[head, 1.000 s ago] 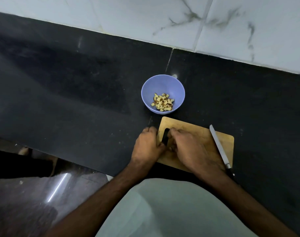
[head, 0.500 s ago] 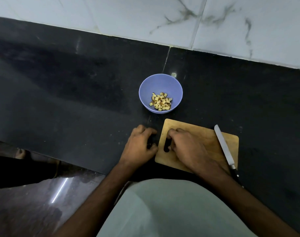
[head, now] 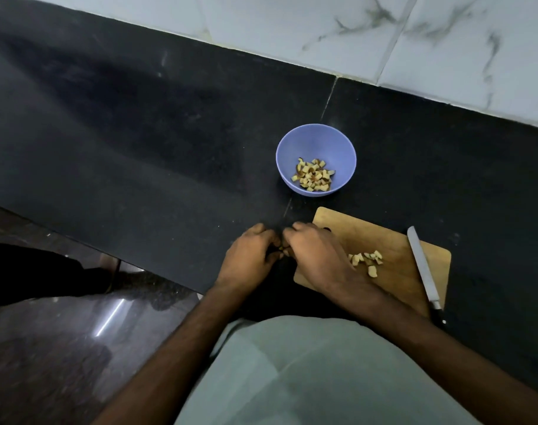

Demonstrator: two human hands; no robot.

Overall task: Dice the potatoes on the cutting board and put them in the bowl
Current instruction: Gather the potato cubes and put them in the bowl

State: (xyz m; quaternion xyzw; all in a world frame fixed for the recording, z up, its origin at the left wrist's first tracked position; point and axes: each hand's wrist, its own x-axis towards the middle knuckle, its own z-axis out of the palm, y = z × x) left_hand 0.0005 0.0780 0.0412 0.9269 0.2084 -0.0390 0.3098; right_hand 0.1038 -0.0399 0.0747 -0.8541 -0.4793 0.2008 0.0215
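At the left edge of the view, a dark polished floor (head: 47, 348) with a bright streak of reflected light lies below the front edge of the worktop (head: 139, 142). The worktop is black speckled stone, with a thin seam running from the wall towards the person. Behind it stands a white wall of marble-veined tiles (head: 322, 29).

Just left of the cutting board, the left hand (head: 246, 259) is cupped over the worktop with its fingers curled inward. The right hand (head: 316, 256) meets it fingertip to fingertip at the board's left edge, fingers likewise curled. A small pale fragment shows between the two grips; whether either hand actually grasps it cannot be told.

Beyond the hands, a lilac bowl (head: 315, 139) stands on the seam and holds a heap of diced potato (head: 313, 175). The wooden cutting board (head: 384, 237) lies near the bowl but apart from it. A few potato dice (head: 367, 260) remain on it, beside the right wrist. A knife (head: 422, 268) lies along the board's right side, its dark handle overhanging the near edge.
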